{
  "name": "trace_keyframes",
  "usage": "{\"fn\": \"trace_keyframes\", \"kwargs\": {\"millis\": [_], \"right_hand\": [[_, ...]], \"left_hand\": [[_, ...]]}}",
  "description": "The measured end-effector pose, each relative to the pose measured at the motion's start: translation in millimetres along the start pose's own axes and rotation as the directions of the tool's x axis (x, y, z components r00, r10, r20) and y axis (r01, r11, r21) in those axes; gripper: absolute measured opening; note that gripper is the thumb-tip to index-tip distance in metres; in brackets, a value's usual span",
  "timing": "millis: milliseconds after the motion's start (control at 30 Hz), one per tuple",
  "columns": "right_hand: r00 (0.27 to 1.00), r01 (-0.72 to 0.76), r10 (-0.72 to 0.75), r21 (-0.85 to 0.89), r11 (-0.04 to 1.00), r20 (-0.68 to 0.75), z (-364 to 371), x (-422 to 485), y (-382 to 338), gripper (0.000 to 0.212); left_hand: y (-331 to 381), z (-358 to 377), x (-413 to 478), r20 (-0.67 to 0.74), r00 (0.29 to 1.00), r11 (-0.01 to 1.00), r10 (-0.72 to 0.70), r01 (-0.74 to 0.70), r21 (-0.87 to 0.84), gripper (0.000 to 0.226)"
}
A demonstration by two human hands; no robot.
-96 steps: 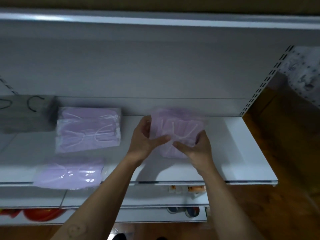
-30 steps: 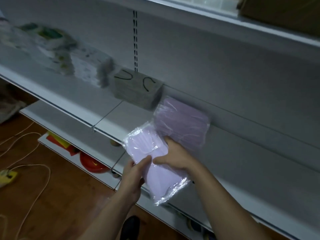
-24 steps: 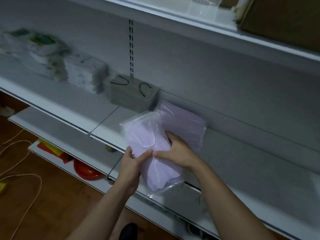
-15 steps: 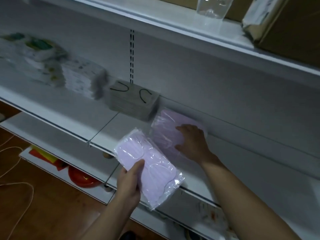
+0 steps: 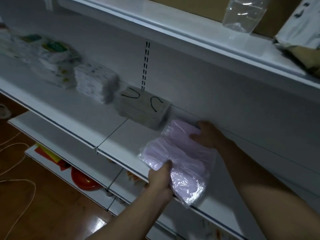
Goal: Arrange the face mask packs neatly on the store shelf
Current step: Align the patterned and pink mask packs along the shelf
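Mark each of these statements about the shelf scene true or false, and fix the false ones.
1. The left hand grips the front purple pack at the edge of the shelf. True.
2. The right hand holds the grey mask stack. False: it holds the back purple pack, by the rear wall.
3. The grey mask stack, with black ear loops on top, sits left of both purple packs. True.
4. Purple packs also lie on the upper shelf. False: a clear plastic bag and cardboard show there, no purple packs.
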State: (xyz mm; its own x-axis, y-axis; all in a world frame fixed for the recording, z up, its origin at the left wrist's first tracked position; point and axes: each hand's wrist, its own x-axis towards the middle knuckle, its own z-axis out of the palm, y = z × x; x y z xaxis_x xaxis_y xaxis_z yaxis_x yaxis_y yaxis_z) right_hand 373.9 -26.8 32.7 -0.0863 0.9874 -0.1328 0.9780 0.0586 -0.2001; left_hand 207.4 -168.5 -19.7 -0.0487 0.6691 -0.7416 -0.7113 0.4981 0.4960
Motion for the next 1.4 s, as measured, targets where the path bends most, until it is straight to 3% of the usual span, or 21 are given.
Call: {"fn": "trace_keyframes", "kwargs": {"millis": [233,333,533,700,833,900,1000,1100,1167,1233,1300,1333,1400], "right_hand": [[0.947,-0.169,0.112,0.170,0.971,0.300,14.8,19.2,4.6,0.097],[0.939,-0.181,0.087,0.264,0.947,0.331,15.6,26.5,11.6,0.114],[0.944,-0.105,0.033,0.204,0.973,0.329,15.7,26.8,14.3,0.097],[0.948,-0.130,0.043,0.260,0.957,0.316,15.4,17.6,15.4,0.101],[0.930,-0.233,0.071,0.429,0.873,0.359,27.8,11.8,21.0,0.120],[0.929,-0.265,0.071,0.519,0.813,0.364,29.0,5.6,19.1,0.107],[0.911,-0.350,0.057,0.690,0.633,0.409,31.6,-3.7,15.5,0.082],[0.900,-0.402,0.072,0.754,0.519,0.430,31.3,-13.0,14.5,0.105],[0.922,-0.358,0.046,0.799,0.484,0.385,30.4,-22.6,14.6,0.111],[0.949,-0.291,0.036,0.827,0.481,0.313,25.5,-42.7,9.9,0.090],[0.959,-0.272,0.041,0.868,0.414,0.281,32.4,-58.6,13.7,0.052],[0.960,-0.276,0.058,0.889,0.364,0.274,36.6,-66.5,15.9,0.045],[0.961,-0.277,0.106,0.916,0.291,0.257,44.3,-80.3,20.8,0.063]], "left_hand": [[4.1,12.2,8.0,-0.100,0.995,0.999,0.013,-0.008,0.050,0.030],[5.1,16.2,4.5,-0.114,0.993,0.998,0.035,-0.028,0.064,0.027],[7.3,16.1,6.7,-0.117,0.991,0.994,0.065,-0.054,0.097,0.026],[14.8,15.9,4.1,-0.071,0.994,0.979,0.080,-0.065,0.194,0.017],[20.8,16.3,5.1,-0.035,0.997,0.965,0.066,-0.055,0.258,0.002],[20.7,16.0,6.4,-0.018,0.997,0.957,0.071,-0.063,0.283,0.002],[19.1,14.0,9.3,-0.003,0.994,0.939,0.110,-0.103,0.328,0.006],[19.0,12.1,9.8,0.040,0.987,0.919,0.153,-0.157,0.360,0.011],[19.0,12.1,11.1,0.090,0.977,0.891,0.192,-0.212,0.402,0.024],[19.8,14.4,14.0,0.156,0.960,0.861,0.232,-0.277,0.427,0.044],[18.6,15.3,24.3,0.226,0.948,0.837,0.223,-0.305,0.455,0.057],[18.3,16.0,28.1,0.265,0.941,0.823,0.212,-0.318,0.471,0.060],[17.0,18.4,31.9,0.328,0.921,0.783,0.211,-0.360,0.507,0.059]]}}
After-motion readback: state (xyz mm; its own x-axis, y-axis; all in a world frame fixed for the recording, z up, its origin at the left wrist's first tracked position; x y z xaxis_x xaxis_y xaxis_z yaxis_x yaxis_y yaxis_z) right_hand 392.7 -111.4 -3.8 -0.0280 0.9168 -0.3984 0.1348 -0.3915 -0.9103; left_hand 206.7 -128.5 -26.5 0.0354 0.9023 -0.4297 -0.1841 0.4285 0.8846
